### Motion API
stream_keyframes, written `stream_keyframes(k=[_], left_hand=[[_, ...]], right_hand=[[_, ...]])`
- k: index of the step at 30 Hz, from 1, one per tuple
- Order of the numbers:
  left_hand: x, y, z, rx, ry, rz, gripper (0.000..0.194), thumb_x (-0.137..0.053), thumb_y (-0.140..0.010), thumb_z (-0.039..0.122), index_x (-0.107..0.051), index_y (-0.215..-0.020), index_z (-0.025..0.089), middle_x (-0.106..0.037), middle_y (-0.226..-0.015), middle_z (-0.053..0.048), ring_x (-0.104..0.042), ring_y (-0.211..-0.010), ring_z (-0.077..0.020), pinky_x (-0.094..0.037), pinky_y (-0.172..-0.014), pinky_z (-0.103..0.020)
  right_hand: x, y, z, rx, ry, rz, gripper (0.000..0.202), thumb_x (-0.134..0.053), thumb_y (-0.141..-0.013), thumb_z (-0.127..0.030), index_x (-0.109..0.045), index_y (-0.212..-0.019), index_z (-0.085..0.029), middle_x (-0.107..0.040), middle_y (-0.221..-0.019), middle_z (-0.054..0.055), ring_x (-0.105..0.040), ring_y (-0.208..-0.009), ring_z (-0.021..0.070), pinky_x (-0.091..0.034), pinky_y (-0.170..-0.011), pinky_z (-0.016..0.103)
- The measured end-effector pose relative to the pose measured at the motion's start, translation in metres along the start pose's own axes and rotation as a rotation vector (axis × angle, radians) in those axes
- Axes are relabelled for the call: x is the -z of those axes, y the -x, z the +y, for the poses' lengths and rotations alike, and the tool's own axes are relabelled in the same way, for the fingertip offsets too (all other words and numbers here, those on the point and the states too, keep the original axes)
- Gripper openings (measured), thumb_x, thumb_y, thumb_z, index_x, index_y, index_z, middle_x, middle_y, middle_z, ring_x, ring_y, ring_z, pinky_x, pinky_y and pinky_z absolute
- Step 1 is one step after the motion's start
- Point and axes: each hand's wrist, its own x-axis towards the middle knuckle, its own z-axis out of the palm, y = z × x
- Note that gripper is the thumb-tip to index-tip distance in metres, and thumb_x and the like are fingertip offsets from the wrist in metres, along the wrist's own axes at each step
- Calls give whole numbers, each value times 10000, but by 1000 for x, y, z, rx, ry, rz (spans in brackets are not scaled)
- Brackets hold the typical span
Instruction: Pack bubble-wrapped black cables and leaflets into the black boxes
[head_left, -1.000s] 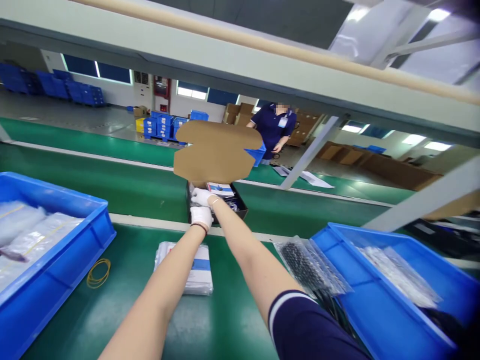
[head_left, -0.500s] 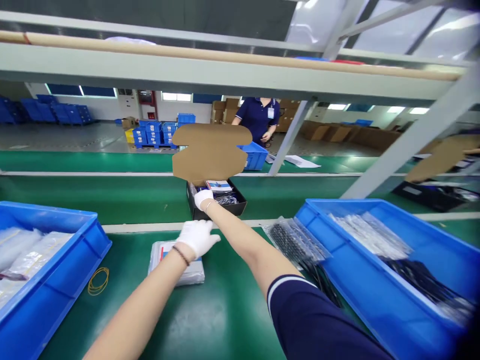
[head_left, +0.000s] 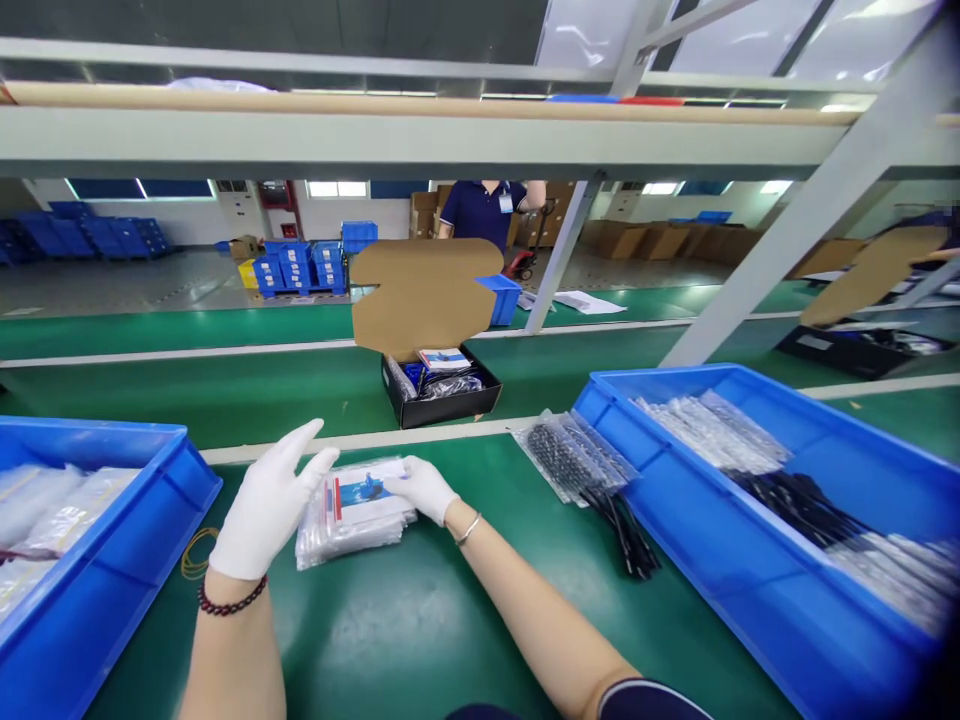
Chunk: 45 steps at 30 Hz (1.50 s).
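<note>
On the green bench lies a stack of clear plastic bags (head_left: 352,535), topped by a booklet (head_left: 364,492) with a blue and red cover. My right hand (head_left: 426,490), in a white glove, pinches the right edge of that booklet. Gloved too, my left hand (head_left: 270,500) is raised at the stack's left side, thumb and fingers apart, holding nothing. Beyond the stack, an open black carton (head_left: 450,408) with its brown lid (head_left: 427,300) up contains bagged parts and a similar booklet (head_left: 444,360).
A blue bin (head_left: 112,560) of bagged items stands left, with yellow rubber bands (head_left: 196,552) beside it. On the right are another blue bin (head_left: 720,540) and bagged cables (head_left: 577,460). A slanted post (head_left: 772,210) rises behind. A person (head_left: 480,212) stands across the line.
My right hand has come back from the black carton to the booklet on the stack. My left hand has moved left, off the stack, and opened. The view has shifted slightly.
</note>
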Motion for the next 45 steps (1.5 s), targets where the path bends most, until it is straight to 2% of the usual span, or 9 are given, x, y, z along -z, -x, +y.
stream_keyframes(k=[7, 12, 19, 23, 27, 30, 34, 38, 45], left_hand=[[5, 4, 1, -54, -52, 57, 570, -426, -889, 550, -523, -1320, 189, -543, -1345, -68, -480, -1256, -233, -342, -1096, -370], [7, 5, 0, -55, -67, 56, 549, -426, -902, 543, -522, -1321, 201, -553, -1334, -57, -491, -1243, -224, -358, -1084, -360], [9, 5, -1, -71, -72, 71, 534, -429, -908, 526, -523, -1319, 199, -555, -1331, -60, -496, -1237, -227, -360, -1083, -367], [13, 7, -2, -46, -72, 61, 539, -424, -904, 534, -529, -1314, 200, -558, -1328, -60, -501, -1233, -231, -364, -1082, -370], [6, 5, -5, -73, -65, 58, 487, -427, -909, 494, -563, -1280, 209, -563, -1324, -53, -503, -1230, -224, -358, -1089, -364], [-12, 1, -1, -117, -5, -74, 461, -448, -897, 487, -583, -1265, 244, -566, -1322, -32, -499, -1237, -236, -373, -1078, -373], [-36, -6, 12, -39, 178, -266, 444, -479, -868, 460, -571, -1278, 317, -624, -1243, 9, -599, -1096, -233, -472, -971, -357], [-36, -9, 13, 0, 368, -153, 329, -498, -835, 382, -710, -1050, 250, -678, -1142, 3, -604, -1087, -227, -482, -956, -305], [-17, -12, -13, 94, 428, 148, 412, -486, -863, 464, -652, -1165, 238, -640, -1217, -26, -571, -1151, -260, -476, -981, -357]], right_hand=[[9, 0, 5, -3, 33, 19, 229, -615, -733, -349, -462, -649, -201, -494, -583, -43, -489, -592, 129, -327, -544, 234], [7, 6, 5, -20, -12, -24, 118, -508, -804, -295, -562, -795, -190, -604, -654, -21, -576, -637, 138, -407, -606, 234], [-5, 8, -4, -50, -32, -15, 523, -714, -676, -433, -550, -1099, -172, -684, -900, 31, -629, -774, 176, -440, -643, 242], [0, 5, 2, -40, -39, -17, 190, -600, -776, -340, -573, -857, -171, -654, -779, 12, -606, -699, 151, -426, -604, 227], [23, 10, 4, -59, 91, 131, 227, -561, -802, -370, -478, -670, -204, -532, -604, -6, -555, -659, 174, -385, -593, 252], [35, 27, -10, -29, -13, 269, 246, -448, -879, -418, -483, -749, -212, -549, -651, -8, -567, -667, 165, -411, -597, 248], [40, 47, -33, 45, -287, 200, 297, -363, -929, -466, -510, -979, -213, -616, -784, -2, -597, -622, 144, -470, -564, 246], [72, 49, -18, 142, 1, 173, 357, -357, -951, -480, -599, -960, -218, -658, -859, 20, -621, -775, 157, -487, -739, 264], [164, 65, 66, -395, 813, 752, 389, -605, -815, -401, -626, -1002, -59, -461, -1252, 313, -357, -1239, 449, -372, -930, 521]])
